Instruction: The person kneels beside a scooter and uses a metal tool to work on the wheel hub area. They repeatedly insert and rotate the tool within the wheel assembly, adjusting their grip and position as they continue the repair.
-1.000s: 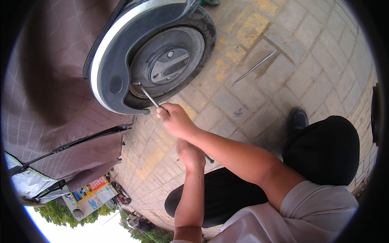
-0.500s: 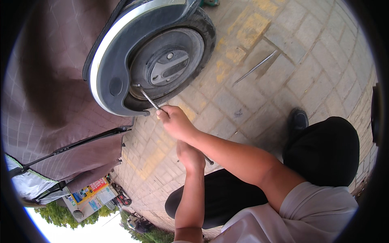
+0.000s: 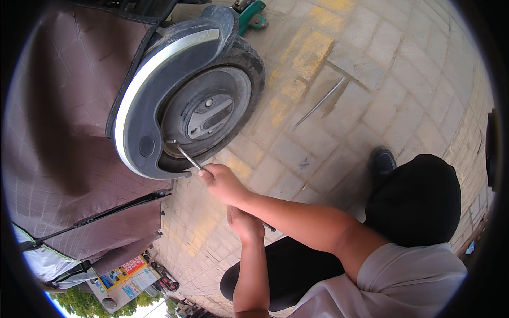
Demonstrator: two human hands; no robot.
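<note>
My right hand [image 3: 221, 182] is closed round a silver metal tyre lever [image 3: 187, 156]. The hooked tip of the lever sits at the lower rim of the scooter wheel [image 3: 241, 87], near the curved end of the grey fender [image 3: 139, 124]. Below my right forearm, my left hand [image 3: 246, 223] is closed in a fist. The dark end of a rod [image 3: 270, 228] sticks out beside it; my forearm hides whether it belongs to the same lever. Another thin metal rod [image 3: 319, 102] lies on the paving to the right of the wheel.
A brown quilted cover [image 3: 79, 175] hangs along the left side. Beyond the tyre stands a green metal part [image 3: 252, 18]. My black-clad knee [image 3: 416, 204] and dark shoe [image 3: 383, 160] are at the right. Brick paving [image 3: 350, 127] with faded yellow marks spreads around.
The view has shifted, so the wheel and cover appear lower and slightly left. My hands keep their grips, and the lever tip stays at the wheel rim.
</note>
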